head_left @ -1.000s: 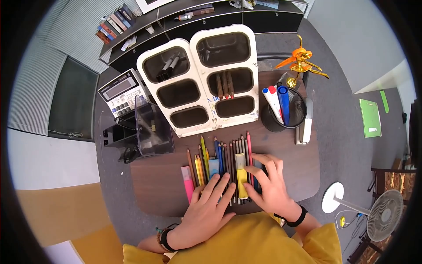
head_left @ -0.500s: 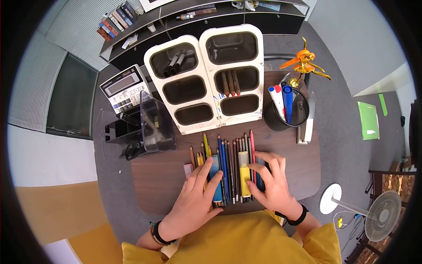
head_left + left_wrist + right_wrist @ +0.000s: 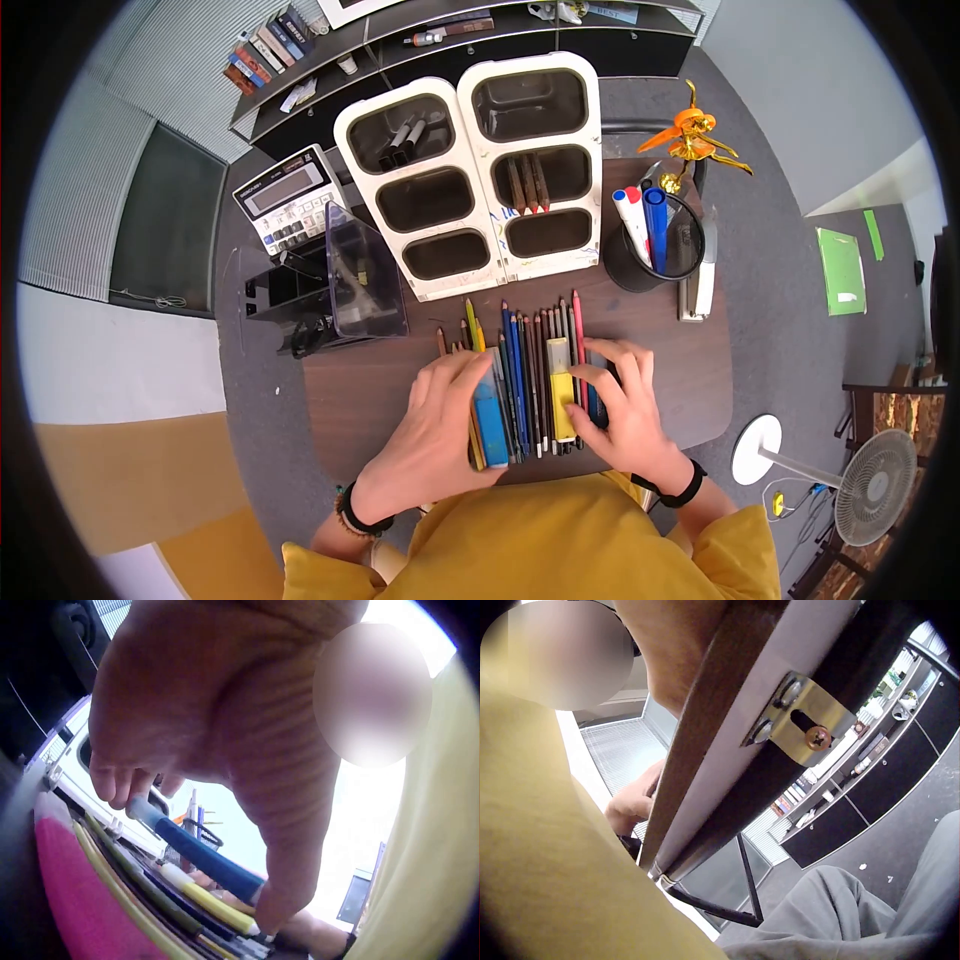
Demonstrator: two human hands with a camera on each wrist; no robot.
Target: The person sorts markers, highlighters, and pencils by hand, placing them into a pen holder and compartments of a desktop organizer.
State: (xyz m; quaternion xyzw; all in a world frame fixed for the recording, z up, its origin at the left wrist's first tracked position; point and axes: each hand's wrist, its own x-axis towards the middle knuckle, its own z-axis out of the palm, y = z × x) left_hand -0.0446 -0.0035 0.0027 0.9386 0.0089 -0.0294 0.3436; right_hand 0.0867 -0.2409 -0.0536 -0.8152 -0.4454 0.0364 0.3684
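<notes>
A row of coloured pencils (image 3: 517, 375) lies across the table. My left hand (image 3: 415, 430) pinches a blue highlighter (image 3: 490, 432) end to end, with the thumb at its near end and the fingers at its far end. The left wrist view shows that blue highlighter (image 3: 202, 855) raised over the pencils, and a pink highlighter (image 3: 82, 892) beside them. My right hand (image 3: 628, 415) rests at the row's right side, thumb and forefinger against a yellow highlighter (image 3: 562, 405). Close to its fingertips lies a pink pencil (image 3: 579, 325).
Behind the row stands a white organizer (image 3: 485, 190) holding black markers (image 3: 403, 142) and brown pencils (image 3: 528, 185). To its right are a mesh pen cup (image 3: 635, 270), a stapler (image 3: 699, 285) and a golden figurine (image 3: 690, 140). A calculator (image 3: 290, 200) and clear desk caddy (image 3: 365, 280) stand left.
My left hand has moved left from lying over the pencils and now grips the blue highlighter, lifting it. My right hand has stayed by the yellow highlighter. The head view has shifted slightly.
</notes>
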